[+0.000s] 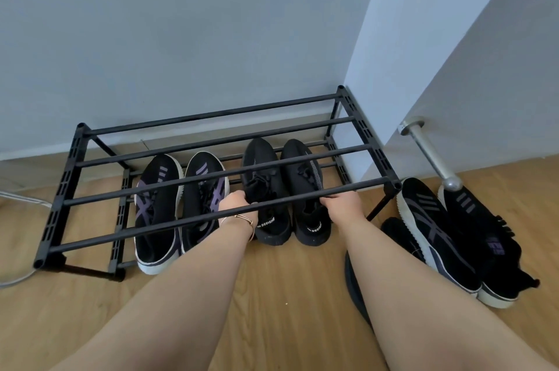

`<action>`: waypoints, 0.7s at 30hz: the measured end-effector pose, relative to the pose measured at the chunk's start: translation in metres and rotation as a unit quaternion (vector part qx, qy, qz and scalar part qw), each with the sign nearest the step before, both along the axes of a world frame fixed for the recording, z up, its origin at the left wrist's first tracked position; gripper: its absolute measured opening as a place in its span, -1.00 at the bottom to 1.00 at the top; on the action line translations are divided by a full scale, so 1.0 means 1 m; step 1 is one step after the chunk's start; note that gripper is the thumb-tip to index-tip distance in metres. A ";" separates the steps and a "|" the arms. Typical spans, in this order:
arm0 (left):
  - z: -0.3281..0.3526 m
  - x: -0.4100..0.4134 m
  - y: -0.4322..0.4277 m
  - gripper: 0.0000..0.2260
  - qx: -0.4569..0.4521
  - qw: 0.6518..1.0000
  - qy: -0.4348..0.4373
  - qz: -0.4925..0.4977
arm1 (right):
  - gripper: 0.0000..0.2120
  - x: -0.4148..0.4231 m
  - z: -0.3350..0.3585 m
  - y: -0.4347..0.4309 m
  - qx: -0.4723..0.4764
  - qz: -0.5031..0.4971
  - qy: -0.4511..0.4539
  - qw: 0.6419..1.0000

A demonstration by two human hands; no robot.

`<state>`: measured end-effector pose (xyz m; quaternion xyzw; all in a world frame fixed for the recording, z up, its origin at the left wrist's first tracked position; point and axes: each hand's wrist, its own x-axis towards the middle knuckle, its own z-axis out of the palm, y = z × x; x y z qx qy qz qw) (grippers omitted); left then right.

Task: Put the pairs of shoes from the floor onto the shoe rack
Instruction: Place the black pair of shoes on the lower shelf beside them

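A black two-tier shoe rack (pixel 75 165) stands against the wall. On its lower tier sit a black pair with purple stripes and white soles (pixel 157 213) on the left and an all-black knit pair (pixel 266 189) on the right. My left hand (pixel 239 204) grips the left black knit shoe at its opening. My right hand (pixel 341 204) grips the right black knit shoe (pixel 305 186) the same way. Both hands reach under the rack's front top bar. Another black pair with white soles (pixel 453 237) lies on the floor to the right of the rack.
A dark shoe (pixel 399 234) lies on the floor partly hidden behind my right forearm. A metal dumbbell (pixel 429 153) leans by the right wall corner. A white cable (pixel 18 198) runs along the floor at far left. Wooden floor lies in front.
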<state>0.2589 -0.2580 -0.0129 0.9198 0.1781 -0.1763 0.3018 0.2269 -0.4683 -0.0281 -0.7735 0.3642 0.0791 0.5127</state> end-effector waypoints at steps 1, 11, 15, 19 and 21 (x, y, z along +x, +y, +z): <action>-0.002 -0.001 0.001 -0.85 -0.015 1.000 0.007 0.008 | -0.83 0.000 -0.001 0.000 -0.005 -0.002 0.004 1.000; -0.002 -0.018 0.004 -0.68 -0.253 0.963 -0.014 0.087 | -0.91 0.006 -0.009 0.001 0.008 -0.054 -0.004 0.998; 0.003 -0.018 0.001 -0.64 -0.245 0.966 0.005 0.079 | -0.92 0.011 -0.007 -0.001 0.002 -0.044 0.013 0.999; 0.007 -0.020 0.001 -0.61 -0.168 0.985 0.019 0.036 | -0.87 0.012 -0.006 -0.002 -0.015 -0.023 0.017 0.999; 0.008 -0.024 0.001 -0.57 -0.149 0.988 0.028 0.020 | -0.85 0.009 -0.001 -0.002 -0.025 -0.005 0.018 1.000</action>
